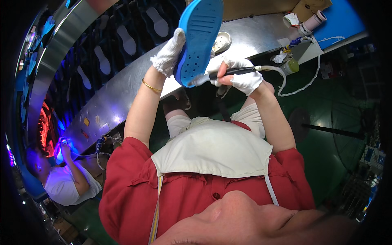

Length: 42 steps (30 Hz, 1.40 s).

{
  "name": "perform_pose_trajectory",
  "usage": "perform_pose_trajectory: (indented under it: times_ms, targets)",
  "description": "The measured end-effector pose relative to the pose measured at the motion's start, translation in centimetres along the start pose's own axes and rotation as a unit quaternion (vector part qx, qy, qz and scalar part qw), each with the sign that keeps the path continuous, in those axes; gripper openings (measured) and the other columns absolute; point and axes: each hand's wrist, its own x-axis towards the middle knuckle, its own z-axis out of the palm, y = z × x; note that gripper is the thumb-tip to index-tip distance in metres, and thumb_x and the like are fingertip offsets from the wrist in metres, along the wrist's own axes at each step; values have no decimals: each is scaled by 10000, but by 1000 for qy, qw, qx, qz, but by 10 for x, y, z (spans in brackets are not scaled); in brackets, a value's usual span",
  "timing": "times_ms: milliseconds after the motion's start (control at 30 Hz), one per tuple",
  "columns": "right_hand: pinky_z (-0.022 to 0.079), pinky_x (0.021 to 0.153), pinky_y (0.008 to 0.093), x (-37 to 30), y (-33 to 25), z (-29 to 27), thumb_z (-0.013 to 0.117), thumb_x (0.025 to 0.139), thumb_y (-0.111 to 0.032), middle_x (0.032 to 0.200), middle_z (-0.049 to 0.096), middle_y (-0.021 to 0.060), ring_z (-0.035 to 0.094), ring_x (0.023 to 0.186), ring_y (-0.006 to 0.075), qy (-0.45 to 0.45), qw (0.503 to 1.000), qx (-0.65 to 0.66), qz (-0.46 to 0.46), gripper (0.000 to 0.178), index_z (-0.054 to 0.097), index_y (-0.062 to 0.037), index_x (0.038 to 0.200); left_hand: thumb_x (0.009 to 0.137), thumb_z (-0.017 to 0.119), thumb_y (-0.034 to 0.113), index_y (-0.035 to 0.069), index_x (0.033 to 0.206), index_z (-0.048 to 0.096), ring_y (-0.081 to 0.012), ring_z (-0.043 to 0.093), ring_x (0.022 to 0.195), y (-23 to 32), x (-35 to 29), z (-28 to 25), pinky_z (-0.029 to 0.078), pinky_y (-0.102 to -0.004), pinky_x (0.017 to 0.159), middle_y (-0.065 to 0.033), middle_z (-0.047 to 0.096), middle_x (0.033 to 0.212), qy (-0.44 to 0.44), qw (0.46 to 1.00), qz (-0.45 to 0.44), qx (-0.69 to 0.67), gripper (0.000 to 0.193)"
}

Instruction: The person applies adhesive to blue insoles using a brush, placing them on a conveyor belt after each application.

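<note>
Left hand (pixel 169 53) is gripping the blue sole (pixel 200 38) over the bench's (pixel 257 36) near edge, right hand (pixel 244 81) clutching the brush (pixel 218 74)! Wobbling could be sending bristles (pixel 198 80) skidding.

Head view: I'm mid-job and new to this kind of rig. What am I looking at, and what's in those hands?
There is no robot here: these are a person's own hands in white gloves. The one picture comes from a wide fisheye camera on the person's head, looking down, so straight edges bend near the rim. The left hand holds up a blue sole. The right hand grips a black-handled brush, with a pale tube at its back end. On the metal surface sits a pale shoe. Beyond it, pale soles lie in a dark area. A co-worker is at far left.
</note>
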Motion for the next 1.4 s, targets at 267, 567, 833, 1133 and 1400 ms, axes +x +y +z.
perform_pose_trajectory:
  times_ms: [267,567,833,1133,1400]
  targets:
    - [470,685,256,11,0,5,623,676,63,769,600,56,574,727,133,-5,987,-151,-47,125,596,-21,764,786,528,638,44,1260,495,-220,633,861,11,9,5,557,-315,675,-177,601,1074,80,989,-122,37,760]
    - [466,683,256,15,-8,-6,619,683,32,749,594,51,560,722,137,-32,983,-169,-59,78,600,-33,722,789,550,622,15,1263,476,-230,613,922,20,4,7,530,-338,781,-185,582,1113,62,985,-159,7,773]
    - [456,674,236,23,-10,-25,619,688,44,748,588,34,558,723,112,26,986,-157,-47,103,599,-30,756,776,544,639,28,1248,496,-241,645,804,25,1,7,562,-335,675,-182,619,1010,106,986,-124,25,774]
    - [464,696,227,9,-12,-23,678,775,-27,794,591,28,589,749,109,83,982,-1,-167,169,546,-57,876,845,385,649,-25,1279,418,-337,502,1144,32,-30,-38,388,-472,1000,-175,508,1249,12,918,54,-393,803]
    - [462,623,222,18,16,-11,685,754,-45,767,604,49,564,673,97,171,961,-60,-211,175,558,-30,874,847,574,409,30,1311,394,-331,524,1110,-43,-49,41,388,-510,995,-191,530,1200,47,895,-16,-444,625]
